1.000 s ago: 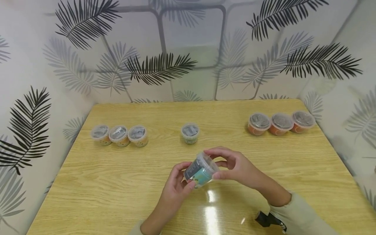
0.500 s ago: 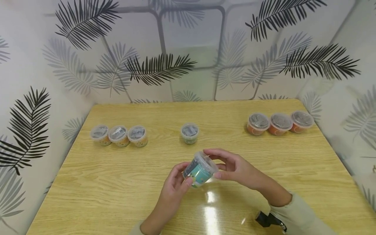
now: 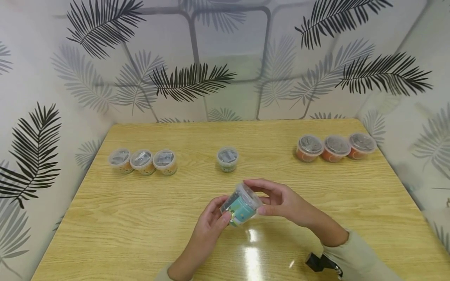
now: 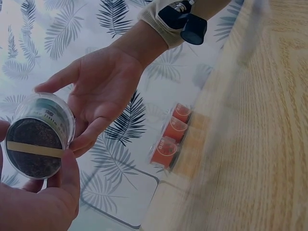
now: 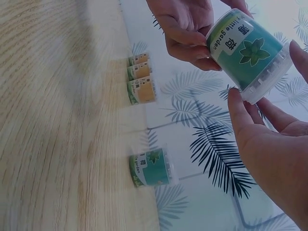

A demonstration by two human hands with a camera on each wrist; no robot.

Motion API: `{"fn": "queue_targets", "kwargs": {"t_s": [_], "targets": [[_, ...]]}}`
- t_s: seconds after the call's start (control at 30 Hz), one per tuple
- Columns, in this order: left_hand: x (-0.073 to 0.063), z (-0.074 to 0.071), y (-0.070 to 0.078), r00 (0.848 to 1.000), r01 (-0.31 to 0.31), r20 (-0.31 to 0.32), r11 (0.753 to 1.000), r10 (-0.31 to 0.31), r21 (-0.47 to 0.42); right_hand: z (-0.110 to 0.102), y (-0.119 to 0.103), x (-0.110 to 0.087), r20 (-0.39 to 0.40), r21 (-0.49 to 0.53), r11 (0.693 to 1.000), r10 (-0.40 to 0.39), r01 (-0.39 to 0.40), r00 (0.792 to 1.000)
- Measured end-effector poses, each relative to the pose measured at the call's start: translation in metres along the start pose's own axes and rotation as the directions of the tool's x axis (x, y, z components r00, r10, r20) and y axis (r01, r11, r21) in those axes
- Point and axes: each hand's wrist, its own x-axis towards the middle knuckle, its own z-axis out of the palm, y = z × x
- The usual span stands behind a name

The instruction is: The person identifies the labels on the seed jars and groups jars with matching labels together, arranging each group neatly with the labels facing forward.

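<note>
A clear plastic planting cup (image 3: 241,206) with a teal "My little garden" label is held tilted above the table. My left hand (image 3: 208,226) grips its lower side, the thumb across the label. My right hand (image 3: 286,203) holds the rim of the translucent lid between thumb and fingers. In the left wrist view the cup's base (image 4: 33,147) shows dark contents with a beige strip across it. The right wrist view shows a green leaf picture on the held cup (image 5: 248,50). A similar teal-labelled cup (image 3: 227,159) stands upright behind it on the table.
Three orange-yellow labelled cups (image 3: 142,162) stand in a row at the back left of the wooden table (image 3: 123,230). Three red-orange cups (image 3: 336,148) form another row at the back right. A leaf-patterned backdrop (image 3: 228,58) rises behind the table.
The held cup has turned in my hands, so its dark label panel shows less and the teal part more. My hands have barely shifted. The standing cups have stayed in place.
</note>
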Motion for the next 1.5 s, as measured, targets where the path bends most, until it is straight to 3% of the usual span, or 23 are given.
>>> {"fn": "queue_targets", "kwargs": {"t_s": [0.37, 0.53, 0.87, 1.2, 1.5], "targets": [[0.003, 0.000, 0.000, 0.995, 0.019, 0.093, 0.999, -0.022, 0.028, 0.001, -0.001, -0.002, -0.009, -0.056, 0.998, -0.005, 0.004, 1.000], [0.005, -0.002, -0.003, 0.990, -0.002, 0.138, 0.999, -0.005, 0.049, 0.005, -0.002, -0.002, -0.018, -0.065, 0.998, -0.006, 0.005, 1.000], [0.006, -0.001, -0.006, 0.993, -0.011, 0.116, 0.997, 0.003, 0.070, 0.004, 0.002, -0.003, -0.107, -0.069, 0.996, 0.047, -0.055, 0.993], [0.005, -0.003, -0.006, 0.995, -0.007, 0.104, 0.999, 0.004, 0.031, 0.003, 0.003, -0.005, -0.033, -0.037, 0.999, 0.022, -0.023, 0.999], [0.004, -0.003, -0.005, 0.992, 0.001, 0.129, 1.000, -0.001, 0.002, 0.003, 0.007, -0.007, -0.033, 0.032, 0.999, -0.021, 0.022, 0.999]]}}
